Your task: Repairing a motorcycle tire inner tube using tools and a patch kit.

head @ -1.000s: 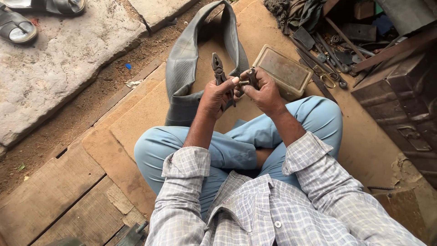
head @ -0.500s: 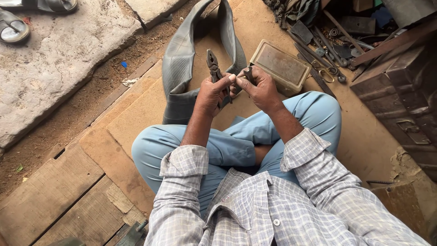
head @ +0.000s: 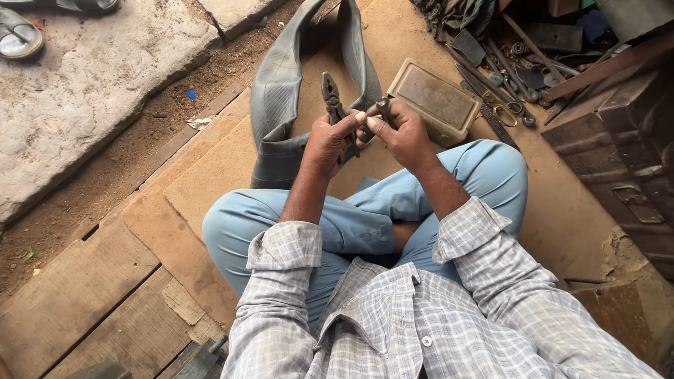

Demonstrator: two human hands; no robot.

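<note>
Above the person's crossed legs, in light blue trousers, both hands meet close together. The left hand (head: 328, 140) is closed around the handles of a pair of pliers (head: 331, 98), whose dark head points up and away from the body. The right hand (head: 404, 135) touches the left at the fingertips and pinches a small dark part (head: 382, 107) between thumb and fingers; what the part is cannot be told. Just beyond the hands, a grey rubber inner tube (head: 277, 98) lies folded on the wooden boards (head: 91, 281). Just beside the right hand sits a shallow rectangular tin (head: 435, 98), with scissors (head: 507, 111) and other metal tools scattered past it.
</note>
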